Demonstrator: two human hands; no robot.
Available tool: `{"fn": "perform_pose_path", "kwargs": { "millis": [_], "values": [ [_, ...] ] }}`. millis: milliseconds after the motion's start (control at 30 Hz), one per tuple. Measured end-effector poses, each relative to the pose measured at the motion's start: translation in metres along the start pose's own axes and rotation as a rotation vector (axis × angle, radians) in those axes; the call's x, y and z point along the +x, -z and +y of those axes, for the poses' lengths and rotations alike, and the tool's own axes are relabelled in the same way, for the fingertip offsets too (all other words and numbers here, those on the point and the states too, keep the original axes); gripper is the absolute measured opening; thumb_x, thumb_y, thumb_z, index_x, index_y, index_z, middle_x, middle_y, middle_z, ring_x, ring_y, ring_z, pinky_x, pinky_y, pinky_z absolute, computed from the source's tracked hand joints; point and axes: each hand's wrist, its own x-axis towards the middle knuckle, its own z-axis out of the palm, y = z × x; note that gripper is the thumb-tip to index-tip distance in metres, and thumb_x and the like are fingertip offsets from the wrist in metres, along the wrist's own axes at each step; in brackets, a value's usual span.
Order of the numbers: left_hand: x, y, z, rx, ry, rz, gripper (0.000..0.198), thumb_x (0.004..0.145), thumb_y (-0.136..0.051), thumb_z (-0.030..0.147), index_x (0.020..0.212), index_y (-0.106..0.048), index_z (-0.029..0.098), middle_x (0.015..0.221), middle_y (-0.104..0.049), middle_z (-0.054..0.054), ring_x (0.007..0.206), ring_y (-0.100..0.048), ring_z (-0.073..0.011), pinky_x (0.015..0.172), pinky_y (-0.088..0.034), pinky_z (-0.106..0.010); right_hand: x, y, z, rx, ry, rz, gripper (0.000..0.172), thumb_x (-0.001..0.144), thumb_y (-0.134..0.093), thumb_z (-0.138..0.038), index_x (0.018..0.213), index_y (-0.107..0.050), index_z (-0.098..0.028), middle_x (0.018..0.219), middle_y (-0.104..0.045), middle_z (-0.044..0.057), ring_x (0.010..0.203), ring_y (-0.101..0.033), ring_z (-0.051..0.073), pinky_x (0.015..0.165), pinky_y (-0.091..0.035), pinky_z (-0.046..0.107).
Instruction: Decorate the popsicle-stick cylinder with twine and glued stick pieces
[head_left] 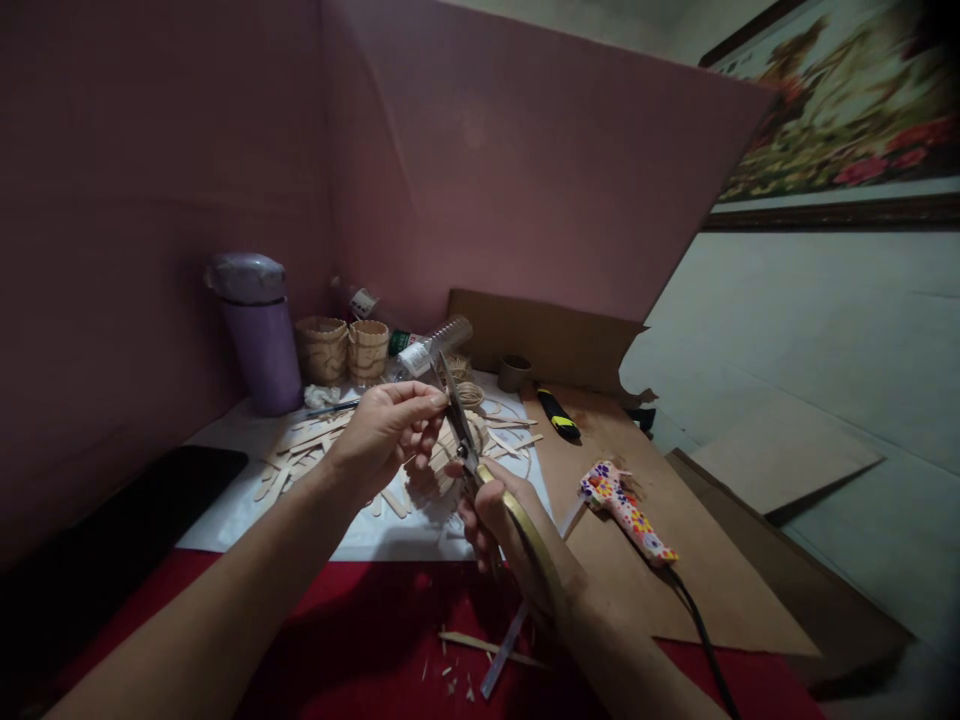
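Above the white sheet [225,515], gripping scissors [466,440] in the right hand [553,535], with fingers wrapped round the gold handles and with blades pointing up and away, well off the surface [161,605]. Holding the left hand [386,425] right beside the blades, with thumb and forefinger pinched together and with the other fingers curled; cannot tell what, if anything, sits in that pinch, too small to make out. Below both hands, seeing a ridged wooden piece [450,445], partly hidden by them. To its left, finding loose sticks [300,450] strewn over the sheet, with a pen [330,410] just behind. Farther back, from left to right, noting a purple tumbler [261,345], two wooden cups [369,352] close together, a clear bottle [431,352] lying tilted, coils of twine [469,395] and a small pot [514,374]. On the cardboard [697,590] at right, seeing a black and yellow knife [557,412] and, nearer, a flowered glue gun [619,505] with a black cord [701,625] trailing off toward the near edge. On the red cloth in front, left of the right forearm, spotting a thin stick [465,638] crossed with a clear rod [502,655], and small scraps [452,688] close by. Behind everything, facing a pink panel [525,150], with a framed painting [847,130] on the wall at upper right
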Motion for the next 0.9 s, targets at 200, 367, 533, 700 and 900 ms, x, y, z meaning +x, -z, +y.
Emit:
{"fn": "perform_pose_path", "kwargs": {
  "millis": [200,367,533,700,900],
  "values": [
    [0.003,0.006,0.003,0.061,-0.01,-0.048,0.021,0.064,-0.079,0.022,0.062,-0.06,0.012,0.049,-0.054,0.002,0.034,-0.045,-0.006,0.029,-0.033,-0.015,0.005,0.001,0.002,-0.035,0.017,0.025,0.074,0.069,-0.056,-0.083,0.1,-0.058,-0.016,0.059,-0.038,-0.007,0.047,-0.029,0.006,0.04,-0.026,0.02],
    [0.003,0.008,0.003,0.085,0.0,-0.04,0.019,0.063,-0.078,0.02,0.062,-0.06,0.012,0.049,-0.055,0.001,0.033,-0.044,-0.0064,0.029,-0.034,-0.016,0.006,0.002,0.005,-0.11,0.062,0.032,0.074,0.067,-0.056,-0.084,0.097,-0.058,-0.016,0.057,-0.035,-0.007,0.048,-0.028,0.007,0.042,-0.025,0.02],
    [0.003,0.003,-0.001,0.065,-0.011,-0.015,0.021,0.064,-0.078,0.02,0.062,-0.059,0.013,0.049,-0.054,0.001,0.035,-0.046,-0.0066,0.029,-0.033,-0.015,0.003,-0.002,0.003,-0.12,0.076,0.068,0.074,0.067,-0.055,-0.085,0.092,-0.058,-0.016,0.062,-0.038,-0.006,0.052,-0.026,0.007,0.042,-0.022,0.02],
    [0.002,-0.004,-0.005,0.034,-0.018,0.049,0.021,0.062,-0.079,0.021,0.064,-0.06,0.012,0.049,-0.055,0.001,0.035,-0.046,-0.0064,0.031,-0.033,-0.015,0.002,-0.005,0.002,-0.089,0.038,0.101,0.072,0.068,-0.057,-0.083,0.094,-0.06,-0.015,0.057,-0.035,-0.008,0.05,-0.027,0.007,0.042,-0.023,0.02],
    [0.001,-0.007,-0.01,-0.031,-0.041,0.074,0.023,0.06,-0.081,0.021,0.065,-0.061,0.011,0.051,-0.056,0.001,0.039,-0.048,-0.0061,0.036,-0.038,-0.016,0.0,-0.008,-0.002,-0.031,0.01,0.107,0.077,0.063,-0.061,-0.084,0.097,-0.061,-0.015,0.057,-0.038,-0.007,0.049,-0.028,0.007,0.042,-0.024,0.019]
  ]
}}
